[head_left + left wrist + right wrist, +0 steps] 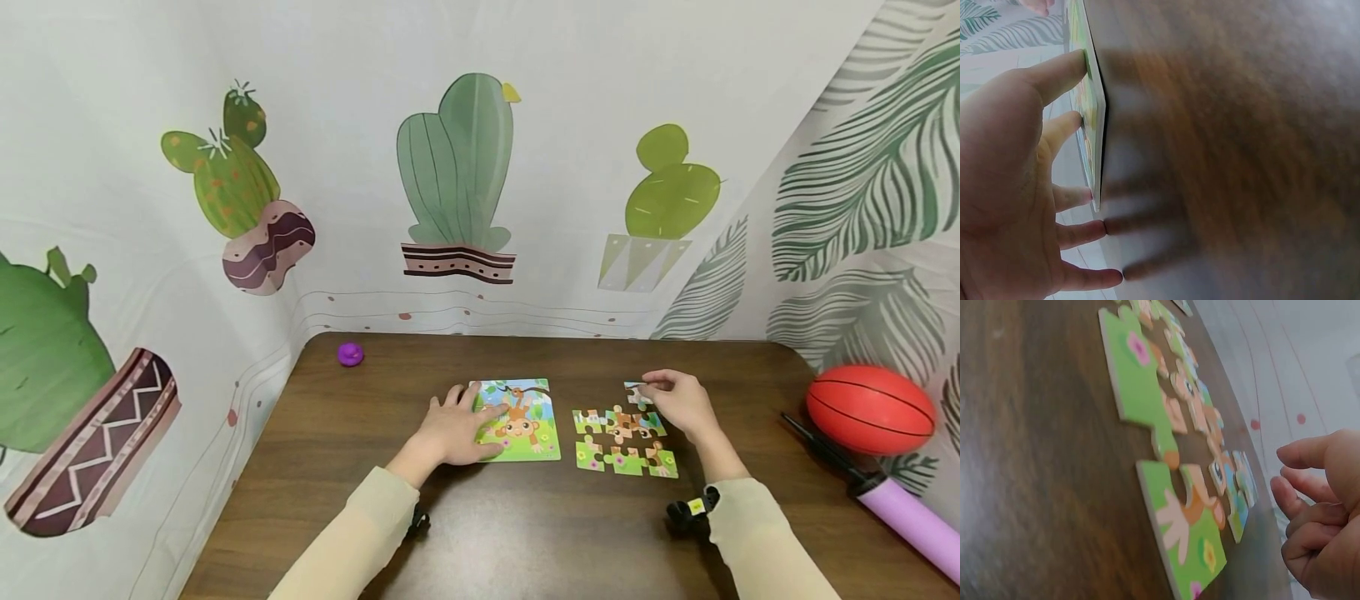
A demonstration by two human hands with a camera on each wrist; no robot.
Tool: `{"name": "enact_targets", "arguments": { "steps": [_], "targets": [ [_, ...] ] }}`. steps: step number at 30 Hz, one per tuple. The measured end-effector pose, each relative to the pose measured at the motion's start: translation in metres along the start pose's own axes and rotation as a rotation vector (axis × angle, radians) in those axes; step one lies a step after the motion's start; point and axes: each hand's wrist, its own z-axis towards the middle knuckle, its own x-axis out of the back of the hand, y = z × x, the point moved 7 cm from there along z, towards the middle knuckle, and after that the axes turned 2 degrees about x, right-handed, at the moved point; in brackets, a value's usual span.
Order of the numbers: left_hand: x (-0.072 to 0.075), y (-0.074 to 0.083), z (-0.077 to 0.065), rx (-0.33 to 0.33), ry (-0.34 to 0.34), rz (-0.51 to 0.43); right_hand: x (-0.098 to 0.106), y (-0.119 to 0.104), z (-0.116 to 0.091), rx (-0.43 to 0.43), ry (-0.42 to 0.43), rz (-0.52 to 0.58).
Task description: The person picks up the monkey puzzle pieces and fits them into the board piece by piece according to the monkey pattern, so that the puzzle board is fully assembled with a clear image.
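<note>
Board (pixel 542 443) under left fingers (pixel 1063 131), jigsaw (pixel 627 464) near right fingers (pixel 1309 454)

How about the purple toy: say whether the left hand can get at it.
Probably yes: nothing stands on the table between the left hand and the purple toy.

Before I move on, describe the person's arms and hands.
Both long sleeves are pale cream fabric. The left hand and right hand wear no gloves. A black device with a small yellow label sits at the right wrist; another black device partly shows at the left.
</note>
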Motion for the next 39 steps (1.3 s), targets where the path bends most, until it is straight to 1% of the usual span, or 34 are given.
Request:
{"name": "enact_targets", "arguments": {
  "steps": [5,9,15,21,31,35,39],
  "targets": [
    [0.000,0.000,0.000,-0.001,0.001,-0.003,0.001,0.011,0.000,-0.049,-0.030,-0.051],
    [0.000,-0.001,0.000,-0.004,-0.002,-0.014,-0.002,0.017,0.001,-0.062,-0.077,-0.086],
    [0.002,-0.004,-0.001,-0.014,-0.009,-0.033,-0.006,0.018,0.004,-0.046,-0.121,-0.129],
    [0.003,-0.006,-0.001,-0.025,-0.018,-0.024,-0.006,0.015,0.007,-0.024,-0.153,-0.171],
    [0.003,-0.005,-0.001,-0.022,-0.024,-0.014,-0.007,0.012,0.009,-0.009,-0.193,-0.182],
    [0.004,-0.004,-0.001,-0.025,-0.021,-0.021,-0.007,0.013,0.009,-0.028,-0.192,-0.169],
    [0.005,-0.004,-0.001,-0.035,-0.003,-0.027,-0.007,0.014,0.010,-0.050,-0.192,-0.153]
  ]
}}
